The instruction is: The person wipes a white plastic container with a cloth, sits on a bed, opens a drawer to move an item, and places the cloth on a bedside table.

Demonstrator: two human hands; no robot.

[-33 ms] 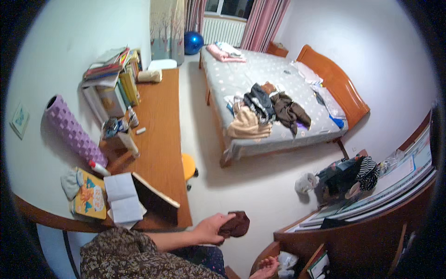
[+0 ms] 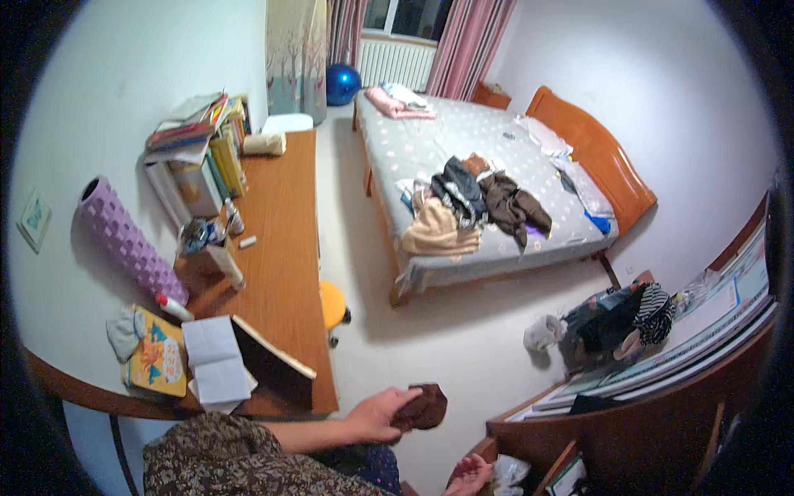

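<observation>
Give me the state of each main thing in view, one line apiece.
Dark brown item: held off the floor
Left hand: closed, holding it
Right hand: fingers loosely curled, nothing visible in it
White booklet: open
Red-capped bottle: cap on
Purple roller: standing on end
Books: some upright, others lying on top
Bed sheet: spread out
Clothes pile: jumbled
Pink curtains: parted

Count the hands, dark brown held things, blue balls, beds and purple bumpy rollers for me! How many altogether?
Hands, left hand and right hand: 2
Dark brown held thing: 1
Blue ball: 1
Bed: 1
Purple bumpy roller: 1
Total: 6
</observation>
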